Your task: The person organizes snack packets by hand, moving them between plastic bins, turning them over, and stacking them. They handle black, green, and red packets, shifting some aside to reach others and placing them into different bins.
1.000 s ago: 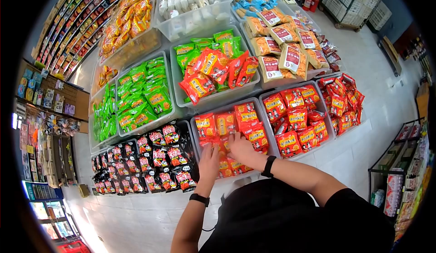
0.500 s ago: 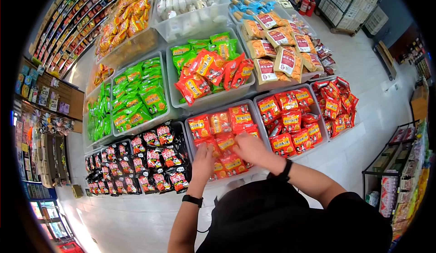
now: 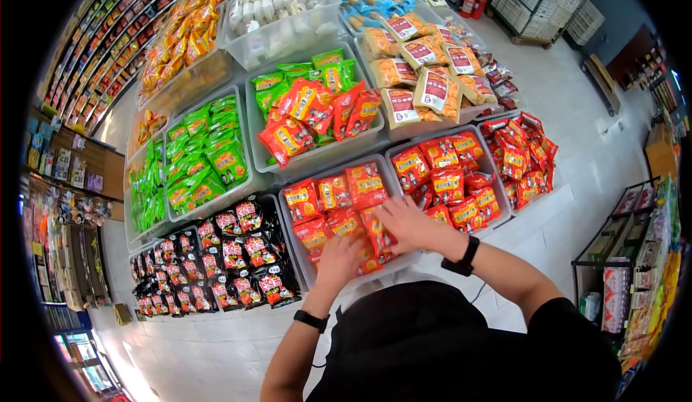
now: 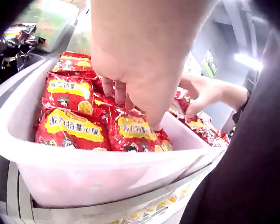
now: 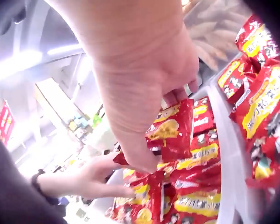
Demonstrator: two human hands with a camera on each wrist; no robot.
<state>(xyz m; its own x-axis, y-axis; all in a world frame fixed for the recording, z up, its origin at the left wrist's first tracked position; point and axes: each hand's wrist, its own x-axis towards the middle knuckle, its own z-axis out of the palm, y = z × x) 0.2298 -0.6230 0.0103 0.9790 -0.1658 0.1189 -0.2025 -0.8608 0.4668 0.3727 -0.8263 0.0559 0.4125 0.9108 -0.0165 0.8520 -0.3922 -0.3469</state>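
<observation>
In the head view a clear bin (image 3: 285,237) holds rows of red snack packets (image 3: 300,199). The right hand (image 3: 406,222) grips a red packet (image 3: 376,230) at the bin's right side; the right wrist view shows this packet (image 5: 170,135) between thumb and fingers, tilted above others. The left hand (image 3: 342,259) lies over packets near the bin's front edge. In the left wrist view the left hand (image 4: 130,91) reaches down among the packets, fingers bent and fingertips partly hidden, so whether it holds one cannot be told.
Black packets (image 3: 232,253) lie left of the bin, and another bin of red packets (image 3: 447,186) stands right. Behind are bins of green packets (image 3: 194,158) and tan packets (image 3: 435,90). A wire rack (image 3: 613,258) stands at the far right.
The right hand has moved up and right within the bin and now grips a raised packet. The left hand has shifted slightly right and down. The displays have shifted left in the head view.
</observation>
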